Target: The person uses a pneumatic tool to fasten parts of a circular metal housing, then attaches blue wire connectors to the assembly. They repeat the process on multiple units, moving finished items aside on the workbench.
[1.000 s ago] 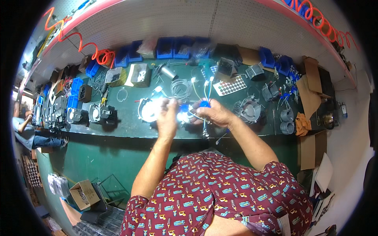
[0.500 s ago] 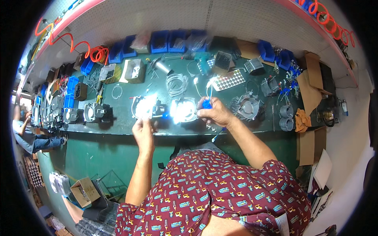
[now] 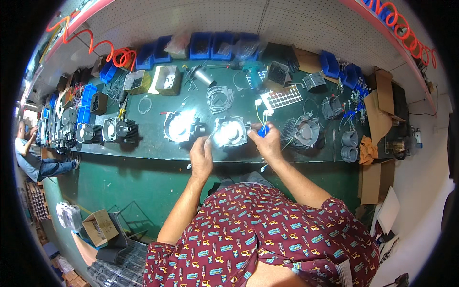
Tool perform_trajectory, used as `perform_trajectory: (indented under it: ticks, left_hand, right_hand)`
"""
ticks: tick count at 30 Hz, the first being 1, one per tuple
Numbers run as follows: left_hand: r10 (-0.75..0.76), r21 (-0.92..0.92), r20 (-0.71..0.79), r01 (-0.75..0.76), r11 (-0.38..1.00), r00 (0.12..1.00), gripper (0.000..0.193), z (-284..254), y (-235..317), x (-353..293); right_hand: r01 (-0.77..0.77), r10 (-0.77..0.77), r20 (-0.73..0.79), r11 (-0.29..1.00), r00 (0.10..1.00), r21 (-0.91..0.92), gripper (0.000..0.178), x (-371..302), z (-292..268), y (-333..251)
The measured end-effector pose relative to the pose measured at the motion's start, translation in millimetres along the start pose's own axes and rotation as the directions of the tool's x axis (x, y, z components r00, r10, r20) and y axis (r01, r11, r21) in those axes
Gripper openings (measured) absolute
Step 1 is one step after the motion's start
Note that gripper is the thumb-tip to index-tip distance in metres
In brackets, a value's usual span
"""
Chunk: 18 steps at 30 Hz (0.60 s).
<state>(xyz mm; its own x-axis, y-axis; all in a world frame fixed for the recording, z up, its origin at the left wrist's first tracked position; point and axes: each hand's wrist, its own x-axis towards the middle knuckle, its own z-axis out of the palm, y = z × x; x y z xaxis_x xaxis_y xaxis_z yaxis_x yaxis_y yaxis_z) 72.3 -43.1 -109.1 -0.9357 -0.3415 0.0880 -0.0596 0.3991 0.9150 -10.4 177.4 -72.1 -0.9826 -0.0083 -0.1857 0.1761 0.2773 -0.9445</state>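
Observation:
Two round metal motor housings lie under strong glare near the bench's front edge: a left housing [image 3: 179, 128] and a middle housing [image 3: 234, 128]. My left hand [image 3: 201, 155] is at the middle housing's lower left side, its thumb and fingertips pinched together; what they hold, if anything, I cannot make out. On the other side of that housing, my right hand [image 3: 268, 146] grips a small blue part [image 3: 263, 130]. White and yellow wires with a white connector [image 3: 258, 102] rise from beside it. A third finned housing [image 3: 305, 131] sits right of my right hand.
Coiled grey cable [image 3: 220, 99], a sheet of round stickers [image 3: 283, 97] and a teal power tool [image 3: 253, 71] lie behind. Blue bins [image 3: 200, 45] line the back wall. More housings [image 3: 119, 130] stand at left, beyond which a person [image 3: 31, 148] works. An orange cloth [image 3: 368, 150] lies at right.
My left hand has moved right, from the left housing to the middle one. My right hand has shifted slightly right and down, still gripping the blue part with its wires.

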Motion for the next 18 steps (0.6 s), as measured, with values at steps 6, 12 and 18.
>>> perform_trajectory:
  ticks: [6, 12, 18]
  left_hand:
    - [-0.111, -0.007, 0.093, 0.112, 0.994, 0.989, 0.024, 20, -6, 4]
    - [-0.125, -0.179, 0.253, 0.173, 0.969, 0.959, 0.022, 3, -19, -27]
    - [-0.266, -0.158, 0.201, 0.299, 0.941, 0.943, 0.024, -19, -44, -55]
  right_hand:
    - [0.083, -0.138, -0.130, 0.929, 0.982, -0.361, 0.038, 9, 19, 37]
    - [0.291, -0.320, -0.044, 0.903, 0.946, -0.317, 0.036, 49, 23, 31]
    - [0.281, -0.275, 0.063, 0.915, 0.959, -0.289, 0.038, 54, 32, 30]
